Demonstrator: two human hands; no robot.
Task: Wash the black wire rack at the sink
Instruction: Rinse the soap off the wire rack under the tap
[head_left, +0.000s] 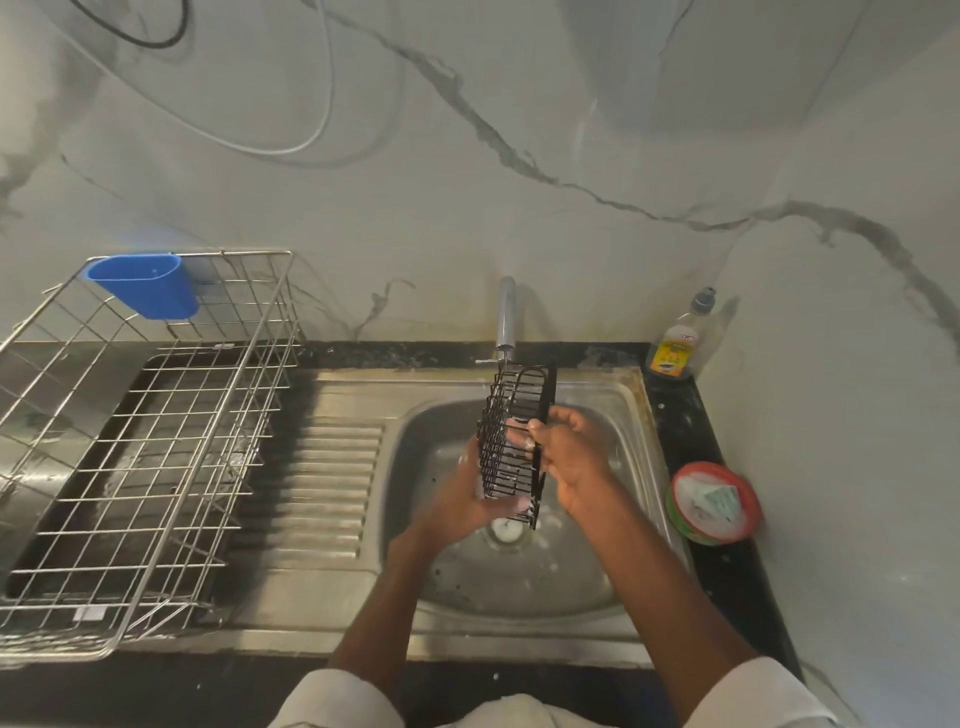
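Two bare forearms reach from pale sleeves at the bottom edge out over the sink (631, 410). The left hand (470, 496) cups the lower end of the black rack (511, 441) from the left, fingers curled up around its wire side, so the rack stands on end in that palm and rises past it. The right hand (563, 449) meets the rack from the right at about mid-height, thumb and fingertips pinching its dark edge, white suds showing where they touch. The rack hangs in the air above the basin, over the drain (505, 530), tilted a little with its top leaning away from the person, that top end just under the tap (506, 314). A thin stream of water falls from the tap onto it.

Left of the basin lies the ribbed drainboard (332, 483), and on it a steel wire basket (135, 467) with a blue cup (145, 283) hooked on its far rim. On the right counter sits a red-rimmed tub (714, 501), farther back a soap bottle (675, 345) against the marbled wall (571, 156).
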